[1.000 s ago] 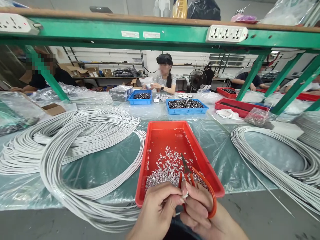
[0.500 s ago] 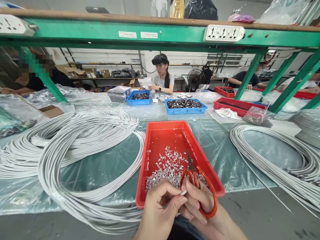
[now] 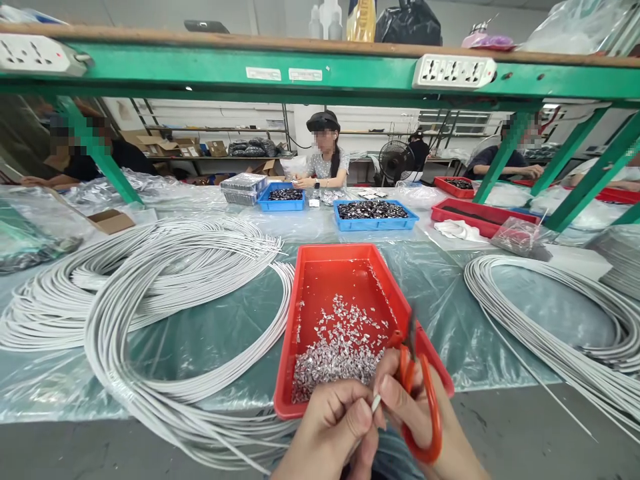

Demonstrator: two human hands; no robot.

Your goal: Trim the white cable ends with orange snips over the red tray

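Observation:
Pinched between the thumb and fingers of my left hand (image 3: 330, 427) is the end of a white cable (image 3: 376, 403). My right hand (image 3: 413, 403) has its thumb and fingertips at that same cable end. Hooked in the right hand is a pair of scissors (image 3: 434, 417) with orange-red handles, the dark blades pointing up and away from the cable. Both hands are over the near edge of a red tray (image 3: 287, 347), which holds many small silver foil-like scraps (image 3: 330, 360). Most of the cable's length is hidden by my hands.
Coils of white cable (image 3: 113, 313) lie left of the tray, and another coil (image 3: 483, 280) lies right. Beyond are blue trays (image 3: 376, 225) of small dark parts and a red tray (image 3: 450, 210). A green shelf beam (image 3: 350, 77) crosses above. Co-workers sit across the table.
The scissors have swung upright and to the right, away from the scraps. My hands have shifted slightly right and down, with the cable end still between them.

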